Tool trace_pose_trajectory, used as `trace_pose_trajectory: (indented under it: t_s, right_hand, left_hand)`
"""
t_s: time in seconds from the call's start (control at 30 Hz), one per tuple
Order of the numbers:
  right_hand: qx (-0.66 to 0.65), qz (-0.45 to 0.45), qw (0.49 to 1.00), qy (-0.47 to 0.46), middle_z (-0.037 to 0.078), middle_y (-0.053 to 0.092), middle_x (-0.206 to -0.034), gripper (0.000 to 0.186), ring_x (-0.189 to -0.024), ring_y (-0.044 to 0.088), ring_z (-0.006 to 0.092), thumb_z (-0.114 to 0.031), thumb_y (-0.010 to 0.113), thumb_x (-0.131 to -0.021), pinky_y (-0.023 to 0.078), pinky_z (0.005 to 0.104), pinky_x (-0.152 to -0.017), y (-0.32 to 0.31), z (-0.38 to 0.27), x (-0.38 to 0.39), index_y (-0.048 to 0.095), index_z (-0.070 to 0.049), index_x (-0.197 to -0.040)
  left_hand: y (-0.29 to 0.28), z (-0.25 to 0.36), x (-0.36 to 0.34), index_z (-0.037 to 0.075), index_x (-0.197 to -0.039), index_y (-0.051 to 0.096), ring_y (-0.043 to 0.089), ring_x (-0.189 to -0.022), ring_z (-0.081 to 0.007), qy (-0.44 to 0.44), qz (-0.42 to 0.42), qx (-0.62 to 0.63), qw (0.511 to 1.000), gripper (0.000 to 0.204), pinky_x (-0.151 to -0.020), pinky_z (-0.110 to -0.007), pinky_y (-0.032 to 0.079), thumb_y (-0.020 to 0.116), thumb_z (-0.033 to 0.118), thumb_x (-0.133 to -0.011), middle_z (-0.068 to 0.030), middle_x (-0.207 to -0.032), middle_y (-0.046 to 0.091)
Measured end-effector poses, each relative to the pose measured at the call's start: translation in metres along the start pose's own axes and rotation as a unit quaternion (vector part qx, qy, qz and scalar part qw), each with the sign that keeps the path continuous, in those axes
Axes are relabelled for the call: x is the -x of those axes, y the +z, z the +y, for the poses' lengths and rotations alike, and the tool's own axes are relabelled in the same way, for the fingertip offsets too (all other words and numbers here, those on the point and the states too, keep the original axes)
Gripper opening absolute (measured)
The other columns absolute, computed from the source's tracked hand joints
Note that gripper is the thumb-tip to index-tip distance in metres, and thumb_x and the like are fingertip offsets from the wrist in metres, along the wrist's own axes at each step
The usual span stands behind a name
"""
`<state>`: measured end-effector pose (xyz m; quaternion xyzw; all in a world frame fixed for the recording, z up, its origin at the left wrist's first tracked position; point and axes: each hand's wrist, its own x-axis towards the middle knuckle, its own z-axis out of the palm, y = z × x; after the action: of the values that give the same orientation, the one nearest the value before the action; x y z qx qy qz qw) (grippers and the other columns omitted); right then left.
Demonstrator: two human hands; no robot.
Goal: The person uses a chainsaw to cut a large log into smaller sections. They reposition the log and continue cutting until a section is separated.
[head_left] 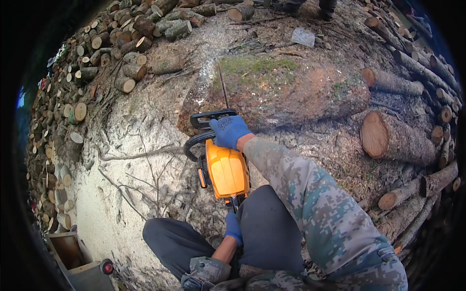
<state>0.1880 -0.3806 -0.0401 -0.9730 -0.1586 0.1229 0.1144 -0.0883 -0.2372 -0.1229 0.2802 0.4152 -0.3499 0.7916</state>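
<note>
as the orange chainsaw (226, 167) lies low in front of the person's bent knees (167, 237), its long axis runs away from the body, rear end near, guide bar (223, 85) pointing forward and leaning slightly left. the bar lies across the thick log (296, 92), close to its left end; the log stretches from left to right, mossy on top, nearly square to the bar.

the right hand (229, 131), in a blue glove, has its fingers closed over the curved black front handle (194, 141), just behind the black hand guard (208, 118). the left hand (233, 228), also gloved in blue, is closed at the saw's rear end between the knees; the right leg covers part of it, so i cannot tell how each finger sits. how deep the bar is in the wood is hard to make out, with pale dust blurring its far end. another person's dark legs (327, 7) are cut off by the upper edge.

outdoors, pale sawdust (97, 199) and twigs cover the ground. cut logs (131, 41) are heaped to the left, longer trunks (398, 138) lie to the right, and an open box (87, 271) stands lower left.
</note>
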Motion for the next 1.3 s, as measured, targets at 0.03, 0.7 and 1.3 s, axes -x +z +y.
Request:
trace_pose_trajectory:
  t_s: [0.03, 0.7, 1.3]
  right_hand:
    - [-0.001, -0.006, 1.0, 0.003, 0.016, 0.075, -0.097, 0.031, -0.096, 0.073, 0.0323, -0.028, 0.069, -0.084, 0.056, 0.0457, -0.081, 0.002, 0.003, 0.004, 0.066, -0.007, -0.107]
    - [-0.024, -0.044, 0.999, 0.004, 0.013, 0.075, -0.087, 0.037, -0.084, 0.074, 0.031, -0.027, 0.068, -0.085, 0.056, 0.0454, -0.07, 0.06, 0.011, 0.018, 0.063, -0.007, -0.116]
    - [0.015, 0.0, 1.0, 0.017, 0.017, 0.075, -0.097, 0.038, -0.095, 0.073, 0.0327, -0.035, 0.072, -0.083, 0.056, 0.0465, -0.08, -0.003, -0.007, 0.003, 0.064, -0.007, -0.108]
  left_hand:
    - [0.004, -0.001, 0.001, 0.008, -0.12, 0.068, 0.065, -0.097, -0.0214, -0.023, 0.01, 0.013, 1.0, 0.04, -0.086, -0.039, 0.055, 0.042, 0.034, -0.106, -0.0086, -0.11, 0.071]
    - [-0.172, -0.063, -0.196, 0.003, -0.125, 0.063, 0.067, -0.087, -0.0189, 0.125, -0.003, -0.255, 0.959, 0.047, -0.075, -0.036, 0.055, 0.081, 0.014, -0.082, -0.008, -0.105, 0.073]
    - [-0.058, -0.024, -0.037, -0.003, -0.11, 0.071, 0.067, -0.075, -0.0178, 0.204, 0.076, -0.351, 0.911, 0.036, -0.068, -0.04, 0.054, 0.077, 0.028, -0.092, -0.0096, -0.087, 0.074]
